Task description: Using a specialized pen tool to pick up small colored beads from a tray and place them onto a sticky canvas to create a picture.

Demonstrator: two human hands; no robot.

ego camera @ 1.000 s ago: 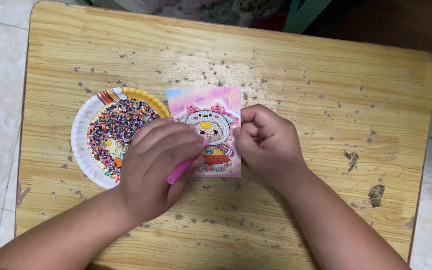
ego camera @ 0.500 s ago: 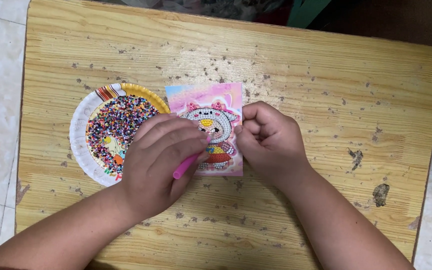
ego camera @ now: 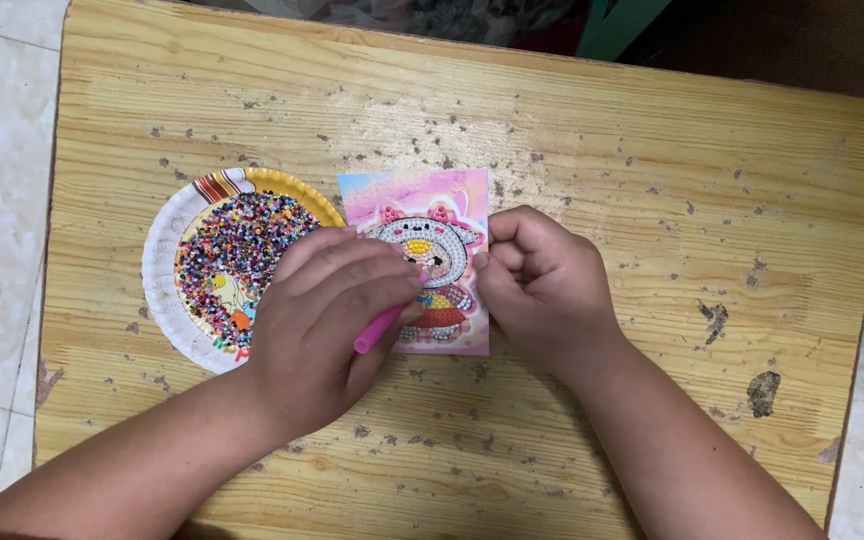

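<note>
we see our left hand (ego camera: 322, 325) curled around a pink pen (ego camera: 380, 327), fingers closed on it so that only a short stretch of the barrel shows below the knuckles. the pen's long axis runs on a slant, its blunt end pointing near and left, its working end pointing far and right toward the bead picture card (ego camera: 422, 258); the tip itself is hidden under our fingers, so we cannot tell whether it touches the card. the card lies flat near the middle of the wooden table (ego camera: 652, 180), its long axis running far to near, with a round-faced cartoon figure on a pink ground. our right hand (ego camera: 542, 285) is bunched into a loose fist at the card's right edge, thumb pressing on that edge. just left of the card sits a paper plate (ego camera: 167, 260) heaped with small coloured beads (ego camera: 237, 245), partly covered by our left hand
</note>
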